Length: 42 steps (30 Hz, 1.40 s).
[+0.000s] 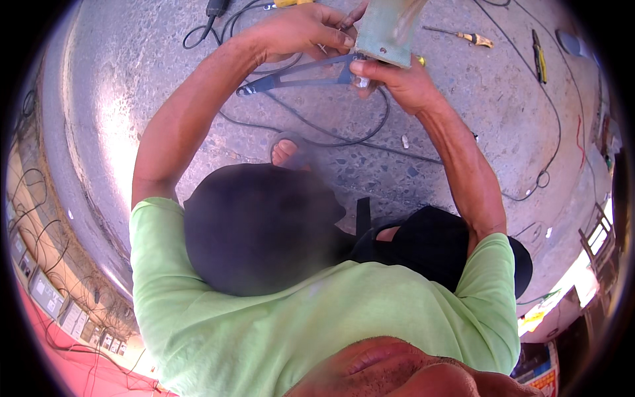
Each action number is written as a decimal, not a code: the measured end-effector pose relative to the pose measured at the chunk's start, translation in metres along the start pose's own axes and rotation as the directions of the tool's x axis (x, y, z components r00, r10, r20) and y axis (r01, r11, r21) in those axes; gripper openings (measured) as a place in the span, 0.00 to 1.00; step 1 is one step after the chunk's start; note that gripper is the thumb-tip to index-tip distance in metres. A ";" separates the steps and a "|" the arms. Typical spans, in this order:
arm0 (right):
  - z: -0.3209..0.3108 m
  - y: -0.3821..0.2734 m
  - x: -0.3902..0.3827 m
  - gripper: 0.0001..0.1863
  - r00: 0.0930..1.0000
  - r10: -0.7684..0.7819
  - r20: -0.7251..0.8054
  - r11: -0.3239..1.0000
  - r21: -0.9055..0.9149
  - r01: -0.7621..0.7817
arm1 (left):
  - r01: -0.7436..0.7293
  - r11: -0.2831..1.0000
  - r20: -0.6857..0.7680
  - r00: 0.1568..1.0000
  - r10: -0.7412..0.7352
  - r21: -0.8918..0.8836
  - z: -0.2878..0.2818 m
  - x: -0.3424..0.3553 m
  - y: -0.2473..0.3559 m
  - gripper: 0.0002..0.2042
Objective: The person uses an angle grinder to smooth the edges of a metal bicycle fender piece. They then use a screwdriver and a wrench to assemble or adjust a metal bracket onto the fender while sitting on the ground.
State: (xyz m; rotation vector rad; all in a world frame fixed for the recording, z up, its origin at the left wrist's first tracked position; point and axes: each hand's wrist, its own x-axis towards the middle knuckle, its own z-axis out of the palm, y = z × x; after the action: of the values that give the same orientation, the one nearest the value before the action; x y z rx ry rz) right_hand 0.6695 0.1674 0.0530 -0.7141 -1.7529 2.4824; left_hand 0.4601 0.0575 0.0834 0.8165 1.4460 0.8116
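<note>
My left hand (pixel 307 30) is closed, its thumb and fingers pinched together beside the left edge of a pale green, worn metal part (pixel 387 40). A small thin piece shows at those fingertips, too small to name. My right hand (pixel 405 85) is below the green part, closed with its thumb pressing the wide end of a grey-blue triangular bracket (pixel 268 83). That bracket points left, with a hole near its narrow tip. Something small and white shows under my right thumb. The top of the green part runs out of view.
Black cables (pixel 317 140) loop over the rough concrete floor. To the right lie a screwdriver (pixel 471 38) with a pale handle and yellow-black pliers (pixel 539 58). A black-handled tool (pixel 215 8) lies at the upper left. My sandalled foot (pixel 286 151) stands below the bracket.
</note>
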 end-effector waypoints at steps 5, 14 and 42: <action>-0.006 -0.013 -0.001 0.16 1.000 -0.021 -0.001 1.000 0.022 0.021 | -0.057 0.998 -0.280 0.959 0.051 -0.016 -0.045 -0.013 -0.027 0.21; -0.011 -0.010 -0.003 0.14 0.999 0.034 0.023 0.999 0.035 -0.034 | 0.186 0.818 -0.274 0.961 -0.036 0.544 -0.028 -0.028 -0.096 0.23; 0.018 0.016 -0.005 0.10 0.978 0.151 0.144 0.985 -0.110 -0.136 | -0.318 0.927 -0.611 0.699 0.371 0.199 0.028 0.014 0.034 0.12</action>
State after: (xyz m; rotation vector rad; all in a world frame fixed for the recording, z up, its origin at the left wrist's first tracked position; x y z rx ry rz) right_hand 0.6712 0.1443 0.0453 -0.6978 -1.9553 2.6231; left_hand 0.4887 0.0872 0.1048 0.9350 1.9666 1.4353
